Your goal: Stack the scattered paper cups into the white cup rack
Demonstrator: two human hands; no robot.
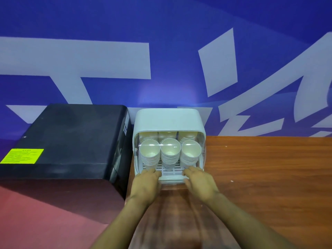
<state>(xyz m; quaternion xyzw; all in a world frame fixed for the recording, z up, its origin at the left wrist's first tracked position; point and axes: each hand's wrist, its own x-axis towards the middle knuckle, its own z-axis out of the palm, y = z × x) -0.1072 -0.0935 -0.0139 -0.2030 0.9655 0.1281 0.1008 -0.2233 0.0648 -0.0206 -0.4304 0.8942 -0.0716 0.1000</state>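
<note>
The white cup rack [168, 121] stands on the wooden table against the blue wall. Behind its clear front cover [202, 151] are three stacks of paper cups in a front row: left stack [150, 155], middle stack [170, 153], right stack [190, 154]. More stacks stand behind them. My left hand [146, 182] holds the cover's lower front edge at the left, fingers over the slatted base. My right hand [200, 182] holds the same edge at the right, thumb beneath it. No loose cups show on the table.
A large black machine [68, 141] with a yellow label [22, 156] stands directly left of the rack, almost touching it. The brown wooden table [269, 177] stretches to the right. A red surface [36, 221] lies at the lower left.
</note>
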